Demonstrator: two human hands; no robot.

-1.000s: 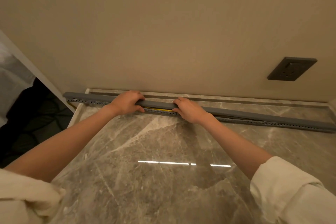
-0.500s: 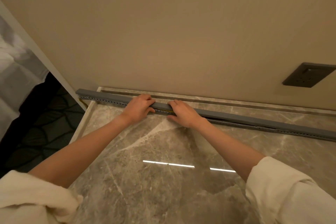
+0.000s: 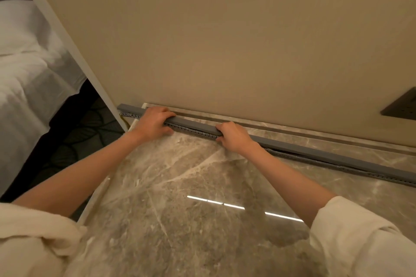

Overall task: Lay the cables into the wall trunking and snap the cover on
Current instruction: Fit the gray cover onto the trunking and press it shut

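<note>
A long grey slotted trunking (image 3: 191,129) lies on the marble counter (image 3: 180,186) close to the beige wall. A flat grey cover (image 3: 315,149) sits along its top. My left hand (image 3: 153,122) grips the cover and trunking near the left end, fingers curled over the top. Further right, my right hand (image 3: 234,136) clamps the same cover. To the right of that hand a dark gap shows between cover and trunking. No cable is visible between my hands.
A dark wall socket (image 3: 403,107) sits on the wall at the right edge. The counter's left edge drops beside a white post (image 3: 67,36), with a bed in white linen (image 3: 27,63) and dark patterned floor beyond it.
My left hand slid left along the cover, widening the space between my hands. The yellow cable seen earlier between them is now hidden. The view swung left.
</note>
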